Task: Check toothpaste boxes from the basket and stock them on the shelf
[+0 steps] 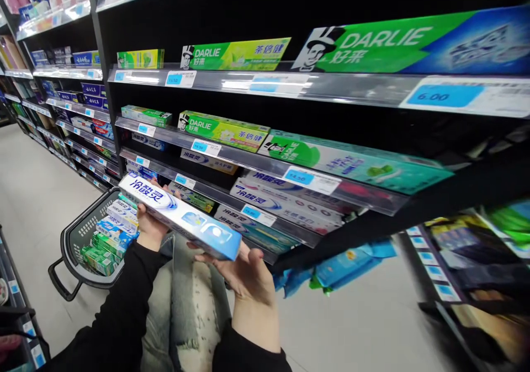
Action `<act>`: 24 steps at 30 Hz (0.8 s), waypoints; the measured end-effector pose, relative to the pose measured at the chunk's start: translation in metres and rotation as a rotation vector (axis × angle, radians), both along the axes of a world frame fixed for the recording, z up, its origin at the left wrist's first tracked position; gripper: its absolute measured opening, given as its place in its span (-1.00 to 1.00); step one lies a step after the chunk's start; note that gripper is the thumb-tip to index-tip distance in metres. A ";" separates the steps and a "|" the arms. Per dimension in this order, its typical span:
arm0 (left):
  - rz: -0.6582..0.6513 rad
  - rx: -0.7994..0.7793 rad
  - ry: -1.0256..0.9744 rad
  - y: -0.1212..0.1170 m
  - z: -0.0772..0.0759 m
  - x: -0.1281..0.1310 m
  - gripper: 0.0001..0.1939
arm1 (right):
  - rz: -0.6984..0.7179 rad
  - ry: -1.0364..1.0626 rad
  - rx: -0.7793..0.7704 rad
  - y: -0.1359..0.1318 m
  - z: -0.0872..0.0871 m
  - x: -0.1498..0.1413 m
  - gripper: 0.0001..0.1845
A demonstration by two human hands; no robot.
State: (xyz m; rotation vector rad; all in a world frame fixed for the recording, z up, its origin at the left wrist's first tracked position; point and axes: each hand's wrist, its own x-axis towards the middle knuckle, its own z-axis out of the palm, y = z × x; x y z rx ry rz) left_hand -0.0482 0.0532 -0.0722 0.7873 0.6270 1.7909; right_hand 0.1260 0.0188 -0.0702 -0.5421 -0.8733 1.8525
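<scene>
Head view, long box (182, 214), left grip (152, 229) pinching its white end, right grip (252, 277) clasping blue end

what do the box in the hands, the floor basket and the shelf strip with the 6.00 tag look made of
Box: probably thin coated card, smooth with a slight sheen; flat printed faces and crisp folded edges suggest it. Basket: likely moulded plastic, dark and fairly matt, going by its regularly perforated wall. Shelf strip: seemingly clear plastic, glossy, with bright light streaks along it.

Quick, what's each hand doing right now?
Left hand: holding the white-and-blue box near its white end.
Right hand: supporting the box at its blue end.
</scene>
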 end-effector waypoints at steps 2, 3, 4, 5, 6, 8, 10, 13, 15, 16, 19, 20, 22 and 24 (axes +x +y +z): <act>-0.005 0.027 0.081 -0.002 0.004 -0.004 -0.01 | -0.077 0.016 0.056 0.001 -0.001 -0.001 -0.19; 0.001 0.041 0.108 -0.002 0.005 -0.005 -0.01 | -0.114 0.010 0.080 0.002 0.000 -0.002 -0.20; 0.015 0.058 0.126 -0.003 0.006 -0.004 0.00 | -0.148 -0.005 0.104 0.001 0.000 -0.004 -0.23; 0.035 0.079 0.136 -0.004 0.006 -0.004 0.00 | -0.181 -0.022 0.131 0.000 0.001 -0.006 -0.26; 0.059 0.104 0.140 -0.005 0.006 -0.003 -0.01 | -0.211 -0.042 0.157 0.000 0.002 -0.007 -0.28; 0.103 0.167 0.131 -0.007 0.007 0.000 -0.03 | -0.273 -0.072 0.202 -0.003 0.005 -0.008 -0.31; 0.109 0.225 0.116 -0.009 0.008 0.003 -0.06 | -0.328 -0.081 0.233 -0.005 0.008 -0.008 -0.30; 0.107 0.250 0.167 -0.012 0.011 0.005 -0.05 | -0.362 -0.088 0.277 -0.009 0.011 -0.005 -0.31; 0.132 0.241 0.256 -0.013 0.013 0.006 -0.01 | -0.361 -0.106 0.314 -0.009 0.011 -0.004 -0.33; 0.149 0.236 0.291 -0.013 0.014 0.006 0.00 | -0.361 -0.116 0.330 -0.009 0.011 -0.003 -0.33; 0.203 0.232 0.307 -0.013 0.017 0.007 0.05 | -0.348 -0.133 0.359 -0.008 0.010 -0.002 -0.31; 0.217 0.228 0.283 -0.013 0.018 0.007 0.07 | -0.341 -0.134 0.363 -0.008 0.009 -0.001 -0.30; 0.201 0.225 0.192 -0.014 0.020 0.009 0.06 | -0.327 -0.132 0.369 -0.007 0.008 -0.001 -0.29; 0.126 0.236 0.051 -0.015 0.021 0.010 -0.04 | -0.315 -0.129 0.370 -0.007 0.007 0.000 -0.27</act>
